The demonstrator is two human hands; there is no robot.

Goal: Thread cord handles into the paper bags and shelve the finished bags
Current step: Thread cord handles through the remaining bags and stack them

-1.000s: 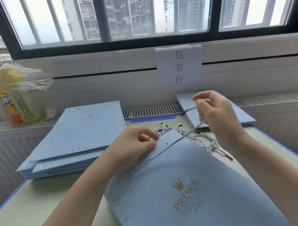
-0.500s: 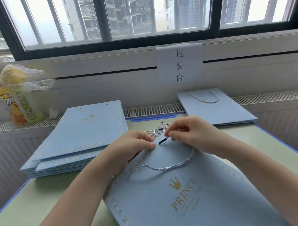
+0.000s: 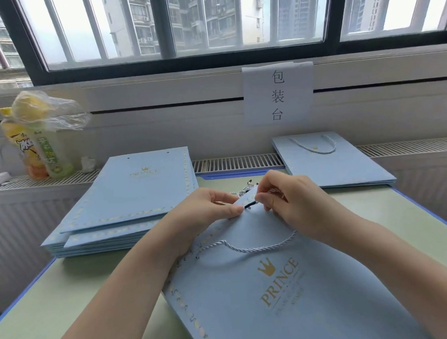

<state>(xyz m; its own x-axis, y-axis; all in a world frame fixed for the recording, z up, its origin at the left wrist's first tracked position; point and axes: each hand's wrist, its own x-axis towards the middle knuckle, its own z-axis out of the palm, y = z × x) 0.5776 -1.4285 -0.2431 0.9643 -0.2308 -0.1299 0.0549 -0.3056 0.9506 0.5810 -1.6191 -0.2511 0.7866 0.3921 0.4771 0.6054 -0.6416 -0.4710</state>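
Note:
A flat light-blue paper bag [image 3: 286,294] with a gold crown logo lies tilted on the green table in front of me. My left hand [image 3: 206,211] pinches its top edge. My right hand [image 3: 293,199] pinches the black tip of a white twisted cord [image 3: 256,247] right at that edge, tip pointing toward my left fingers. The cord hangs in a loop across the bag's face. A small heap of spare cords [image 3: 246,190] shows just behind my hands, mostly hidden.
A stack of blue bags without handles [image 3: 131,199] lies at the left. A blue bag with a cord handle [image 3: 329,162] lies at the back right, partly on the radiator ledge. Drink bottles under a plastic bag [image 3: 39,141] stand far left. A paper sign [image 3: 278,94] hangs on the wall.
My right hand came down from above the far bag to the near bag's top edge, bringing the cord tip to my left fingers. The cord now loops across the bag's face.

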